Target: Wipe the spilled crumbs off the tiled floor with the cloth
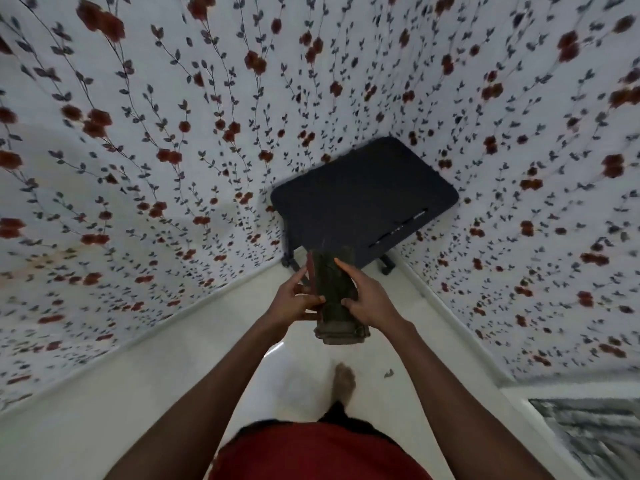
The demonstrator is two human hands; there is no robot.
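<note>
Your left hand point(294, 299) and right hand point(367, 299) hold a folded olive-green cloth point(337, 303) between them at waist height, above the pale tiled floor point(166, 393). The left fingers curl against the cloth's left edge, thumb across its front; the right thumb and fingers wrap its right edge. Beyond stands 1 small black folding table point(363, 195), between floral-sheeted beds point(138, 168). A dark crumb point(388, 373) lies right of your bare foot point(344, 381).
</note>
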